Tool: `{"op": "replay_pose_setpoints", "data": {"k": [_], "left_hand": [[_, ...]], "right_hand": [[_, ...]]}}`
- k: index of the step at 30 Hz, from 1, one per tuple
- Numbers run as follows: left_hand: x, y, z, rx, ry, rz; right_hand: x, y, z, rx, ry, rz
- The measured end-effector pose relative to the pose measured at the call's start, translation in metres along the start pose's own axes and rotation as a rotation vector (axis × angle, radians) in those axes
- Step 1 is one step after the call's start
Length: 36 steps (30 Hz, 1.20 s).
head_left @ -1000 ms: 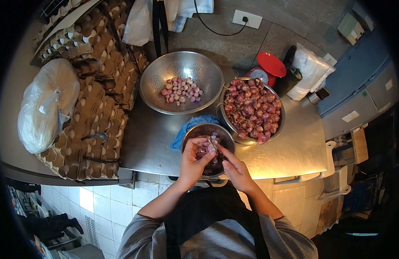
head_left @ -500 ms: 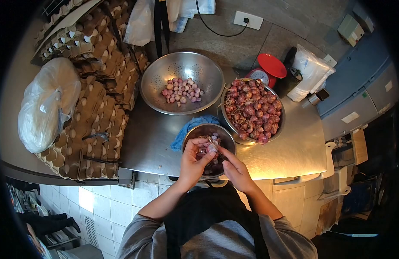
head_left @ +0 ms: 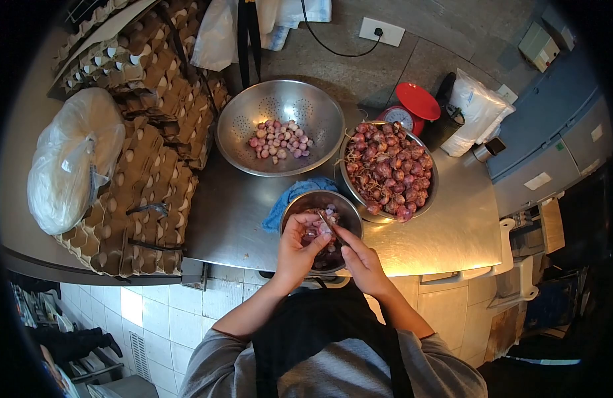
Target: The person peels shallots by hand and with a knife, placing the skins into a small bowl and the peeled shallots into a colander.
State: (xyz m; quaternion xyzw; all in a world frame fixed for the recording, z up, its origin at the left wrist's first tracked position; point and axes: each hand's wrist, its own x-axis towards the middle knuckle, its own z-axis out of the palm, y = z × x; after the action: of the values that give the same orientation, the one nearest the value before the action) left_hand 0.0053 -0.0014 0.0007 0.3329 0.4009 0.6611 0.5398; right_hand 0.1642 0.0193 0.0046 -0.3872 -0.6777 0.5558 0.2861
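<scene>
Over a small steel bowl (head_left: 354, 219) holding skins and bits of shallot, my left hand (head_left: 298, 245) pinches a pale, partly peeled shallot (head_left: 325, 229). My right hand (head_left: 363, 264) is closed around a small knife (head_left: 330, 226), whose blade meets the shallot. Behind, a steel colander (head_left: 280, 91) holds peeled pinkish shallots (head_left: 280, 140). To its right, a bowl (head_left: 434, 192) is heaped with unpeeled red shallots (head_left: 389, 166). A blue cloth (head_left: 276, 213) lies partly under the small bowl.
Stacked egg trays (head_left: 144, 199) and a filled plastic bag (head_left: 74, 162) stand at the left of the steel table (head_left: 452, 245). A red scale (head_left: 418, 101), a dark container (head_left: 446, 127) and a white bag (head_left: 475, 109) are at the back right.
The knife in my right hand has turned slightly and its blade now shows more clearly against the shallot. Both hands stay over the small bowl.
</scene>
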Motion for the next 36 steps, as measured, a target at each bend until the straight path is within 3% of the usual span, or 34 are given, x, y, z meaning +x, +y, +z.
{"op": "replay_pose_setpoints", "data": {"k": [9,17,20,23,36], "left_hand": [[0.001,0.001,-0.001,-0.193,-0.064,-0.118],[0.004,0.004,-0.007,-0.473,-0.092,-0.399],[0.004,0.0,-0.009,-0.511,-0.098,-0.36],[0.004,-0.007,-0.011,-0.353,-0.079,-0.301],[0.007,0.004,-0.01,-0.538,-0.084,-0.397]], "right_hand": [[0.005,0.011,-0.009,0.385,0.037,0.128],[0.006,0.006,-0.007,0.327,0.046,0.061],[0.004,0.003,-0.006,0.303,0.037,0.056],[0.003,0.005,-0.009,0.306,0.036,0.118],[0.01,0.011,-0.016,0.303,0.178,0.132]]}}
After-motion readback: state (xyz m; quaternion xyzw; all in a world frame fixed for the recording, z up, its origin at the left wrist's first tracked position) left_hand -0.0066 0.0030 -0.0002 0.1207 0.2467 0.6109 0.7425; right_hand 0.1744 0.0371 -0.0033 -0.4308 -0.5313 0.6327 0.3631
